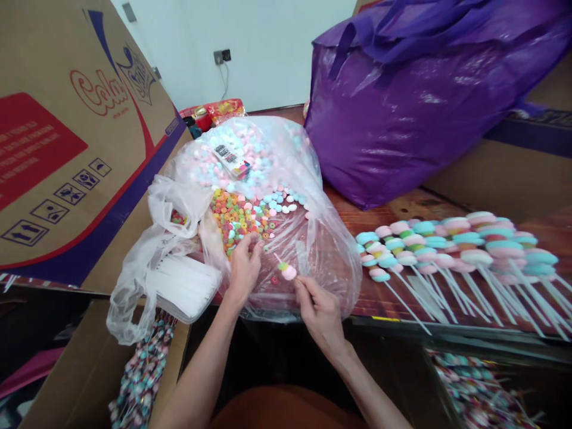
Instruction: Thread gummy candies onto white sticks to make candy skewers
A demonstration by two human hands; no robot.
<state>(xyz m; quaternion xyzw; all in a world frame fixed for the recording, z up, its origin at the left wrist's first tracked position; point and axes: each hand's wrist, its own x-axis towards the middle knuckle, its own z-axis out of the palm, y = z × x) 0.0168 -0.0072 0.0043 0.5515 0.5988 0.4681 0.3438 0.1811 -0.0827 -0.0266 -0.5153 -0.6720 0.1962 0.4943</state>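
Note:
My right hand (319,307) pinches a candy skewer (288,272), a thin stick threaded with a pink marshmallow and green and yellow gummy rings. The stick's bare tip points up and left. At the near edge of a pile of small coloured gummy rings (236,214) is my left hand (245,262), its thumb and fingers drawn together; what lies between them is hidden. Behind the rings, pink, white and blue marshmallows (268,149) fill a clear plastic bag (330,238) that spreads beneath both hands.
Finished-looking marshmallow skewers (465,244) lie in rows at right. White sticks (183,286) sit in a bag at left. A purple bag (393,113) and a large cardboard box (89,131) flank the table. Boxes below hold wrapped candies (143,381).

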